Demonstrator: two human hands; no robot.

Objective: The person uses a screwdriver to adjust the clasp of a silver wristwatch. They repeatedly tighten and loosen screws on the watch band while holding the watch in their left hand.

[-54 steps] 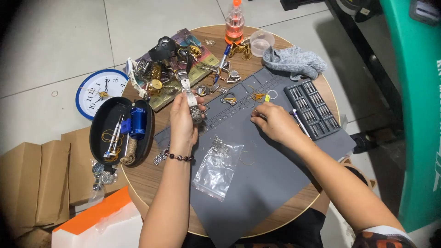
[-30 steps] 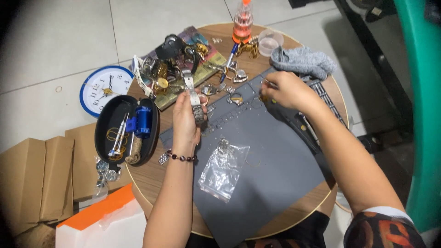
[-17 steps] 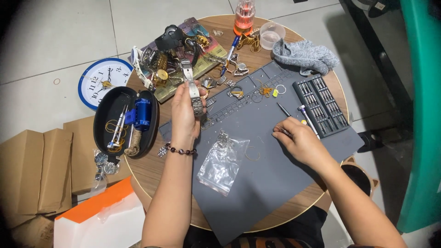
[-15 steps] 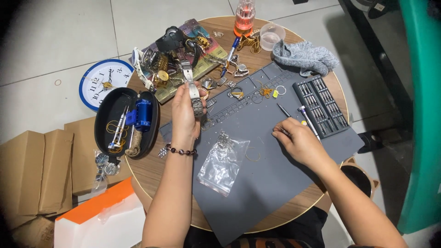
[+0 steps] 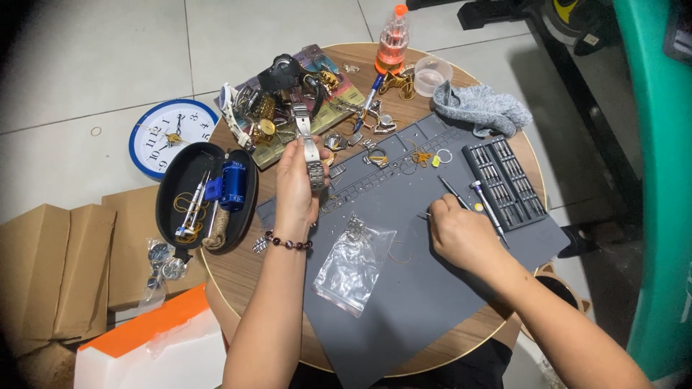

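Gripping metal watch (image 5: pixel 308 148), left hand (image 5: pixel 297 189) raised; right hand (image 5: pixel 461 234) pinching thin tool (image 5: pixel 453 193) on grey mat (image 5: pixel 404 288).

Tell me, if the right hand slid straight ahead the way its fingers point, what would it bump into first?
Probably the thin pointed tool just beyond the right hand on the grey mat; the fingertips look almost against it, though depth is unclear.

Both forearms are seen bare, with no sleeves. A bracelet of dark round beads (image 5: pixel 288 243) is worn at the wrist of the left hand (image 5: pixel 297 189); nothing is worn on the right hand (image 5: pixel 461 234).
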